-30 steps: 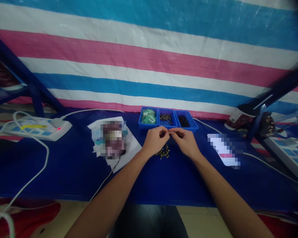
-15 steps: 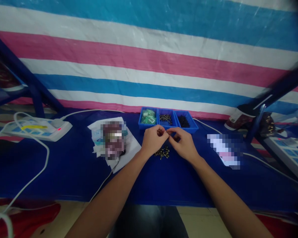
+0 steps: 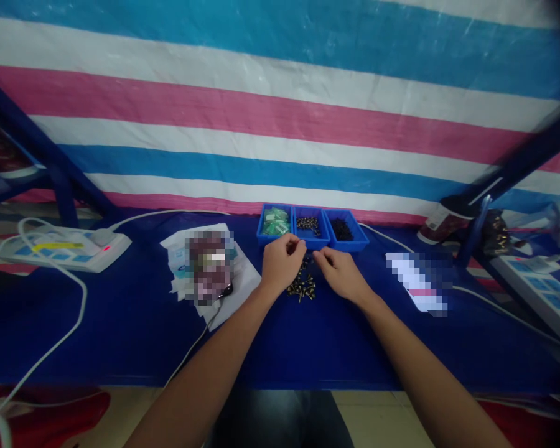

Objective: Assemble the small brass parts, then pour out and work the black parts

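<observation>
My left hand [image 3: 282,262] is closed in a pinch just in front of the blue bins; whatever its fingertips hold is too small to make out. To its right, my right hand [image 3: 341,271] also has thumb and finger pressed together, with a tiny dark spot by the tips that I cannot identify. A narrow gap separates the two hands. Between and below them lies a loose pile of small brass-coloured and dark metal pieces [image 3: 302,290]. Behind the hands, the middle blue bin holds similar brass pieces [image 3: 308,224].
Green packets [image 3: 276,221] fill the left bin, small black pieces [image 3: 340,229] the right one. Papers [image 3: 245,277] with a blurred item lie left, a lit phone [image 3: 413,283] right. Power strips [image 3: 74,247] with white cables flank the blue table [image 3: 317,348]. A dark cup [image 3: 443,219] stands back right.
My hands were together at the fingertips and have moved apart, left hand leftward and right hand slightly down. More of the metal pile shows between them. The whole view has shifted slightly.
</observation>
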The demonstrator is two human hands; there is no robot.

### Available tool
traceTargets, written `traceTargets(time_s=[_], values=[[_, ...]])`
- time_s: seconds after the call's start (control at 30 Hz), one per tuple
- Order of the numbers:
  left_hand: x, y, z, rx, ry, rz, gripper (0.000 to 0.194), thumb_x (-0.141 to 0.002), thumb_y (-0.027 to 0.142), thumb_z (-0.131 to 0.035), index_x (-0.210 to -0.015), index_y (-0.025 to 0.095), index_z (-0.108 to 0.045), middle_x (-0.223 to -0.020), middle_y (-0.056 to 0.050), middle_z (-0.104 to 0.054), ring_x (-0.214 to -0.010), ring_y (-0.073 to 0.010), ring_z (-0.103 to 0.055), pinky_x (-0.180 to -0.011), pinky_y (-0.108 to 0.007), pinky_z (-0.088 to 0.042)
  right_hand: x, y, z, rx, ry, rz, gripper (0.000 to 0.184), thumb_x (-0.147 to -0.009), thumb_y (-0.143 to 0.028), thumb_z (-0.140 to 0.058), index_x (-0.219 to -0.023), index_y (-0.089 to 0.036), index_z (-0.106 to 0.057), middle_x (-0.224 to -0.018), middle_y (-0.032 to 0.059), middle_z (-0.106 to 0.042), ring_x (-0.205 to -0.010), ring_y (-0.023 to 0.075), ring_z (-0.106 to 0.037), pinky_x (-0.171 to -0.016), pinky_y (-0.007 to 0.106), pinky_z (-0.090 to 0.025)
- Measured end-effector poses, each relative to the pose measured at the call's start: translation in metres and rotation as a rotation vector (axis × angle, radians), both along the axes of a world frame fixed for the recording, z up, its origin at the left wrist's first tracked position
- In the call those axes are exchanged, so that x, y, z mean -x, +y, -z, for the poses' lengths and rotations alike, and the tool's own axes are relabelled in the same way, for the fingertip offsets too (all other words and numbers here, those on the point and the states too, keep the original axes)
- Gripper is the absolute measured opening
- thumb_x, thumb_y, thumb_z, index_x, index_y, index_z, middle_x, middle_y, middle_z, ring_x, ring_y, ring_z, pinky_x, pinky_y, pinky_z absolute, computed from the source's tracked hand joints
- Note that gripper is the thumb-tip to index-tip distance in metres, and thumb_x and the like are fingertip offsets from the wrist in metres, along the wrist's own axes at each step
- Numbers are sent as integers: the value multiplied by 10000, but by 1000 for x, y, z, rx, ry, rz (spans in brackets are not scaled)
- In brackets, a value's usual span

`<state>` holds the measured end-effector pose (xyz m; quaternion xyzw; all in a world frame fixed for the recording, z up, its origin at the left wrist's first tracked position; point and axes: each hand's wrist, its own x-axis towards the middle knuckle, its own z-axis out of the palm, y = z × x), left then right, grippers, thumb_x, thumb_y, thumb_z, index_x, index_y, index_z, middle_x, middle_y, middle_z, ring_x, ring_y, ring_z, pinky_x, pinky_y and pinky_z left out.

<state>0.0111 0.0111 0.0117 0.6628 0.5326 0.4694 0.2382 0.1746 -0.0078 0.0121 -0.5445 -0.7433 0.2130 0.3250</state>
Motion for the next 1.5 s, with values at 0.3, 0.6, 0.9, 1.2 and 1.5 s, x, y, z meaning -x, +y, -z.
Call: traceTargets(time_s=[0.3, 0.6, 0.9, 1.2, 1.5], values=[[10, 10, 5, 47, 9, -121, 121, -875, 282, -542, -854, 210, -637, -760, 5, -666, -679, -145, -612, -663, -266, -444, -7, 7, 9, 75, 207, 174, 509, -858, -472, -603, -1265, -198, -467, -693, -32, -616, -566, 155, -542, -586, 285, -401], [8, 2, 18, 65, 519, 105, 170, -845, 219, -541, -934, 241, -685, -948, -55, -679, -877, -238, -636, -740, -339, -468, -5, 9, 23, -36, -227, -168, 312, -922, -191, -509, -1192, -245, -658, -1105, 78, -625, -983, 199, -615, -868, 318, -455], [8, 2, 19, 63, 544, 113, 162, -856, 238, -540, -933, 235, -683, -948, -58, -682, -865, -235, -633, -719, -331, -465, -7, 13, 23, -24, -221, -160, 210, -912, -172, -539, -1025, -226, -708, -999, 60, -661, -938, 198, -626, -841, 312, -454], [8, 3, 11, 37, 442, 75, 150, -873, 245, -554, -953, 228, -679, -933, -54, -689, -884, -224, -637, -744, -323, -473, -12, 14, 16, -62, -47, -100, 286, -884, -164, -535, -1128, -196, -681, -1006, 81, -675, -869, 197, -620, -809, 342, -478], [4, -1, 3, -54, 309, 204, 134, -868, 216, -575, -966, 214, -666, -921, -31, -681, -880, -194, -621, -784, -324, -486, -15, 18, 14, 195, 412, 19, 308, -851, -413, -606, -1023, -184, -717, -717, 19, -647, -587, 153, -533, -551, 288, -433]])
